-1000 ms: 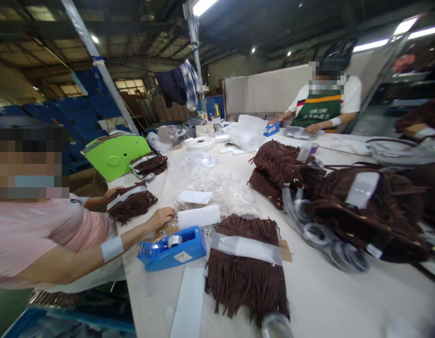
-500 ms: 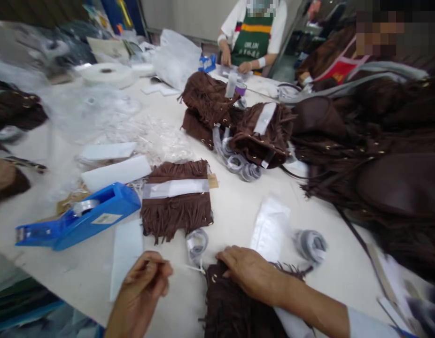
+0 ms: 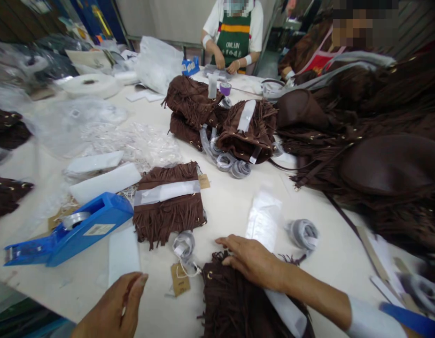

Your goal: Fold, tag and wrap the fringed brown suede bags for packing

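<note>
Landmark: we place everything by the fringed suede bag [image 3: 238, 305] lying at the near edge of the worktop [image 3: 235, 206].
Tape dispenser: the blue tape dispenser [image 3: 69, 230] sits well to the left of that bag, as it did half a second ago.
Left hand: our left hand [image 3: 115, 307], just left of the bag, has let go of the string it was pinching; it now hovers loosely open and holds nothing.
Hang tag: the kraft hang tag [image 3: 178, 278] now lies flat just beside the bag's left corner, its string running to the bag.
Right hand: our right hand [image 3: 251, 260] stays pressed flat on the bag's top edge, fingers spread, gripping nothing.
Meaning: we judge the tag fixed and released.
</note>
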Action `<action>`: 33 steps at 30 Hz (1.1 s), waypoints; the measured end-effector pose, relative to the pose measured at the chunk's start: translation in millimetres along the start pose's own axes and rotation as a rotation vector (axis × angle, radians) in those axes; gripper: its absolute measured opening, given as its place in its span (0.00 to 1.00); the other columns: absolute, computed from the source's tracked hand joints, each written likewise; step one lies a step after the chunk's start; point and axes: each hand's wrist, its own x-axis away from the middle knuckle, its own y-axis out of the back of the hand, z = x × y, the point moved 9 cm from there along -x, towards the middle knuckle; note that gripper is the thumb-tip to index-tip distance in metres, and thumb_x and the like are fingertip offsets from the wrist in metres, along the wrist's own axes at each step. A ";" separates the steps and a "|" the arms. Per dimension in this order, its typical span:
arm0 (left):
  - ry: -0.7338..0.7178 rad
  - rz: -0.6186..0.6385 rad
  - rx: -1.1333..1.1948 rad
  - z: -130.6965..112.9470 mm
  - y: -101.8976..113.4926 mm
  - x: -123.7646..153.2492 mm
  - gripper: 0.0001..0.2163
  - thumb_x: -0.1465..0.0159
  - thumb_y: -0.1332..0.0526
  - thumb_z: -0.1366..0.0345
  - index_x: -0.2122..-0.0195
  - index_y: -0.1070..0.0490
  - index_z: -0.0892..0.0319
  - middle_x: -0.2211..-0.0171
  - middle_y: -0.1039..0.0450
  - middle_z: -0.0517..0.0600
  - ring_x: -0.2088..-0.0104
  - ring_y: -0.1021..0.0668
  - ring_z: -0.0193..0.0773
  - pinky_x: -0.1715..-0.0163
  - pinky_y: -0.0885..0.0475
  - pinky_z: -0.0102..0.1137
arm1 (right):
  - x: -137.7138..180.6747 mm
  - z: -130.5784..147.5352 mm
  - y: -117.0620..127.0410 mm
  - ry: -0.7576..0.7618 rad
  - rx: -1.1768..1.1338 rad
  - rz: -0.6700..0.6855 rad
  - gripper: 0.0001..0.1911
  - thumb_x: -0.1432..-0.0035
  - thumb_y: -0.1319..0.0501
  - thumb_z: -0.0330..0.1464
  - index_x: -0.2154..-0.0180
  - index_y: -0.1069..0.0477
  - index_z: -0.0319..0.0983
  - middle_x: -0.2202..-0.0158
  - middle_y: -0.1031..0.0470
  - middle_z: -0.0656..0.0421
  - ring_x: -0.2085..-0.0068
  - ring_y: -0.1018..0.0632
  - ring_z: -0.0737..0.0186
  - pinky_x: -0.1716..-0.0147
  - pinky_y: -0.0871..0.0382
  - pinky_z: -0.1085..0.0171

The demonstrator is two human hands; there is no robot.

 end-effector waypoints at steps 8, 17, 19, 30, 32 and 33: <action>0.027 0.170 -0.314 -82.4 -86.2 -28.4 0.24 0.34 0.52 0.47 0.46 0.38 0.59 0.62 0.21 0.56 0.61 0.19 0.52 0.65 0.31 0.38 | 25.4 -24.3 -11.1 -0.122 -0.007 0.145 0.23 0.41 0.37 0.36 0.45 0.33 0.38 0.50 0.26 0.52 0.48 0.25 0.52 0.49 0.33 0.58; 0.003 -0.085 0.116 -90.9 -77.6 -17.8 0.31 0.42 0.39 0.44 0.43 0.40 0.56 0.52 0.23 0.56 0.54 0.20 0.50 0.59 0.26 0.39 | 42.6 -5.8 -4.6 -0.037 0.001 0.063 0.17 0.41 0.40 0.30 0.49 0.33 0.37 0.51 0.28 0.51 0.49 0.27 0.53 0.49 0.35 0.58; 0.046 -0.032 0.287 -88.8 -90.4 -20.6 0.31 0.43 0.37 0.45 0.43 0.40 0.55 0.50 0.24 0.57 0.53 0.20 0.49 0.57 0.25 0.39 | 41.0 -14.6 0.7 -0.118 -0.127 0.053 0.30 0.40 0.38 0.40 0.40 0.41 0.39 0.49 0.27 0.50 0.49 0.26 0.52 0.49 0.34 0.57; 0.235 0.023 0.549 -76.8 -110.6 -25.5 0.30 0.46 0.33 0.48 0.46 0.37 0.54 0.49 0.24 0.55 0.57 0.18 0.45 0.57 0.23 0.37 | -21.2 -32.2 -44.1 -0.296 -0.540 0.011 0.31 0.50 0.31 0.33 0.44 0.34 0.40 0.60 0.21 0.58 0.60 0.20 0.58 0.62 0.29 0.65; 0.244 0.032 0.555 -75.5 -109.8 -27.1 0.30 0.46 0.33 0.48 0.46 0.37 0.55 0.49 0.23 0.55 0.58 0.18 0.45 0.56 0.23 0.38 | -15.7 -30.6 -41.2 -0.293 -0.689 -0.057 0.26 0.49 0.36 0.26 0.47 0.33 0.40 0.61 0.22 0.60 0.63 0.21 0.64 0.64 0.29 0.68; 0.247 0.043 0.563 -74.9 -110.0 -28.4 0.30 0.46 0.33 0.48 0.46 0.37 0.56 0.50 0.23 0.55 0.58 0.18 0.46 0.56 0.23 0.38 | -11.7 -25.7 -35.3 -0.249 -0.694 -0.090 0.24 0.47 0.38 0.24 0.47 0.33 0.40 0.60 0.22 0.60 0.62 0.22 0.65 0.62 0.29 0.69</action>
